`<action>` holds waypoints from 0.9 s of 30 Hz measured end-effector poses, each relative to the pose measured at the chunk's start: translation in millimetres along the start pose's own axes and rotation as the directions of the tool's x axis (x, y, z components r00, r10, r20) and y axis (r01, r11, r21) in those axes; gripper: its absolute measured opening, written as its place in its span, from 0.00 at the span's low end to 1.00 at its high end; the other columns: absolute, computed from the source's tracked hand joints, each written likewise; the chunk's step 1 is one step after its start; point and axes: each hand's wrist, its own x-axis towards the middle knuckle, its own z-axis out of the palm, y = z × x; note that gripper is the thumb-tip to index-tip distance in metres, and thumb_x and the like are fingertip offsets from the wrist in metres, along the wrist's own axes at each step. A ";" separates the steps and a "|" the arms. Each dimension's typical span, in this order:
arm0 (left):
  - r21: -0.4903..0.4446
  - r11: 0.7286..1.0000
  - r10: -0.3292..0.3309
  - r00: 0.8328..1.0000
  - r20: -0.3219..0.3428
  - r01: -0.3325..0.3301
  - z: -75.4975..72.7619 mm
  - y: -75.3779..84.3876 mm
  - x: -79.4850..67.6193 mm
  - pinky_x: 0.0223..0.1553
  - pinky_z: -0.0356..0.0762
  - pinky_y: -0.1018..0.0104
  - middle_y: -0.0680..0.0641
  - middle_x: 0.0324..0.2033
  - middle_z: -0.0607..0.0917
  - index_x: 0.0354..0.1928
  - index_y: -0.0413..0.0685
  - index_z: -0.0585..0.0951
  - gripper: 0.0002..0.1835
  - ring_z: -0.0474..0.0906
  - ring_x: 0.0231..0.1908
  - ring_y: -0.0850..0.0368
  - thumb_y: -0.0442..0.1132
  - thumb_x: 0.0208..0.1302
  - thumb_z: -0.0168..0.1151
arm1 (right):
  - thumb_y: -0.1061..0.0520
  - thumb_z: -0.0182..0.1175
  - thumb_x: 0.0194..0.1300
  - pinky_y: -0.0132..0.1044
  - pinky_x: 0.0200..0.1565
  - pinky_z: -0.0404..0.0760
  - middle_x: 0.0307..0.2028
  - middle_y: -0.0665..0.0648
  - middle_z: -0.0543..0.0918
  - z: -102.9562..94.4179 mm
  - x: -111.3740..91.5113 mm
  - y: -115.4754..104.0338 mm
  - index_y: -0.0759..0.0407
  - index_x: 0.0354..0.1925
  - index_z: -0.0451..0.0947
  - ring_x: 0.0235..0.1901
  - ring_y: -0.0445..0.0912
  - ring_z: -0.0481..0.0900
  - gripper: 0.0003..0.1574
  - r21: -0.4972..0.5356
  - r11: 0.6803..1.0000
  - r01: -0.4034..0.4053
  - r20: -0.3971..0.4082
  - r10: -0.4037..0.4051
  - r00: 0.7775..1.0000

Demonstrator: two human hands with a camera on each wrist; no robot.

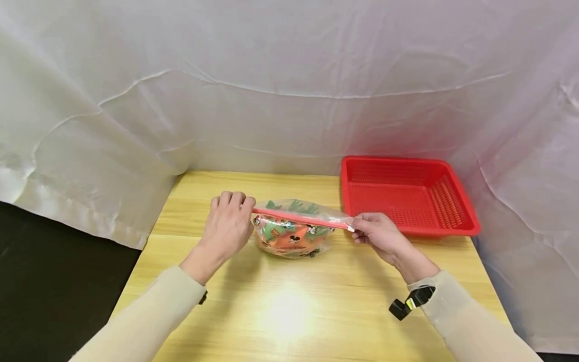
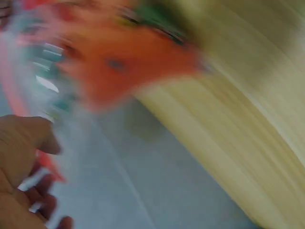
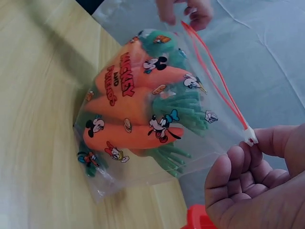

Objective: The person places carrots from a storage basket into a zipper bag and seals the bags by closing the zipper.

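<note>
Clear zip bag [image 1: 291, 236] with red zipper strip [image 1: 300, 218] and white slider [image 3: 249, 139] at one end, printed with cartoon mice, holds orange toy carrots [image 3: 138, 109] with green tops. Bag stands upright, bottom on surface, zipper stretched level.

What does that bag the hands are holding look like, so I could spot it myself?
Start at the wooden table with the red basket at its far right. Just left of the basket, the left hand and right hand stretch out the clear zip bag by the ends of its red seal. Its cartoon print and orange toy carrots with green tops set it apart.
</note>
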 end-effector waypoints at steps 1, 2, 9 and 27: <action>-0.028 0.999 -0.018 1.000 -0.008 0.018 -4.5 6.9 0.1 0.46 0.75 0.45 0.40 0.42 0.83 0.46 0.43 0.79 0.18 0.77 0.46 0.38 0.37 0.56 0.75 | 0.65 0.53 0.74 0.30 0.37 0.83 0.29 0.51 0.79 1.6 -0.2 0.6 0.69 0.41 0.77 0.30 0.39 0.78 0.07 0.003 1.000 0.005 0.000 -0.005 1.000; -0.058 0.998 -0.035 0.999 -0.024 0.034 -8.7 14.7 0.7 0.45 0.75 0.45 0.40 0.43 0.82 0.46 0.43 0.79 0.18 0.76 0.45 0.38 0.37 0.55 0.75 | 0.65 0.53 0.74 0.30 0.37 0.83 0.29 0.51 0.79 3.3 -0.5 1.1 0.69 0.41 0.77 0.30 0.39 0.78 0.07 0.004 1.000 0.009 0.000 -0.009 1.000; -0.477 0.869 -0.137 0.990 0.022 0.131 -17.8 82.3 10.2 0.41 0.74 0.59 0.49 0.33 0.84 0.37 0.47 0.83 0.03 0.75 0.37 0.52 0.36 0.62 0.67 | 0.63 0.54 0.77 0.32 0.39 0.82 0.30 0.50 0.80 8.5 -0.8 4.9 0.67 0.39 0.77 0.32 0.41 0.78 0.09 -0.036 0.999 0.026 -0.022 -0.027 0.999; -0.566 -0.574 -0.158 0.599 0.785 0.591 44.1 180.4 33.3 0.33 0.79 0.73 0.53 0.30 0.87 0.41 0.39 0.86 0.09 0.79 0.29 0.64 0.40 0.72 0.69 | 0.60 0.61 0.74 0.36 0.40 0.76 0.29 0.46 0.81 22.9 -11.2 8.7 0.70 0.40 0.82 0.33 0.45 0.76 0.11 -0.189 0.973 0.131 -0.069 -0.147 0.987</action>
